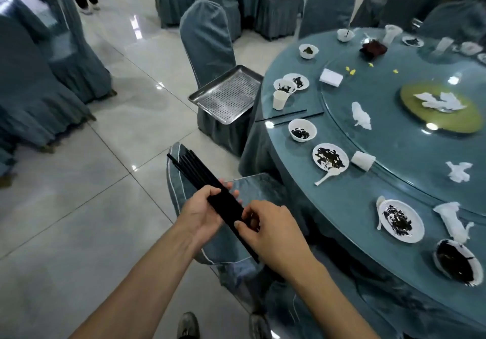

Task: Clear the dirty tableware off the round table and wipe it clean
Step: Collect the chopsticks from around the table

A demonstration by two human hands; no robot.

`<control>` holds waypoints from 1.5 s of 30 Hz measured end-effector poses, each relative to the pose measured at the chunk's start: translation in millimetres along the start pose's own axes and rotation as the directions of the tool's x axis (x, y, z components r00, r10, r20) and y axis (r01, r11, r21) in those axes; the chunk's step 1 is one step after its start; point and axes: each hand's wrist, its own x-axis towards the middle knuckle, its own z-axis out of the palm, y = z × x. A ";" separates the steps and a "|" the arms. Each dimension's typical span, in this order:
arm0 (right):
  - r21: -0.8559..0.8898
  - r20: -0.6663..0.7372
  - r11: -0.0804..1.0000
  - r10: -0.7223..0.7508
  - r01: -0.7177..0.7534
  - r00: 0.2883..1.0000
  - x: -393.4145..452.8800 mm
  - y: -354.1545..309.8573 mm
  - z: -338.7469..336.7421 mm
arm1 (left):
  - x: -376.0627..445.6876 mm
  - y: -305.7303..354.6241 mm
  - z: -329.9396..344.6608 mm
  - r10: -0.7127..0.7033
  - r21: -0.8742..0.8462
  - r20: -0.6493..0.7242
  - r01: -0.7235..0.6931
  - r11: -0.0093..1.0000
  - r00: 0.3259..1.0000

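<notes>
No legible text, label, brand, number or sign appears anywhere in view. Tableware and linen surfaces carry no readable markings.

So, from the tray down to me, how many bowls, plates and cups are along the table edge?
Bowls: 3
Plates: 3
Cups: 2, one of them lying on its side
Total: 8

Black chopsticks at lower centre, white dishes smeared black on the blue-grey bench, silver perforated tray at centre.
</notes>
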 end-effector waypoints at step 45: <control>-0.003 -0.369 0.848 0.492 -0.530 0.789 395.5 -12.3 81.7 | 286.1 323.9 35.4 -0.376 0.386 0.117 0.307 0.870 0.919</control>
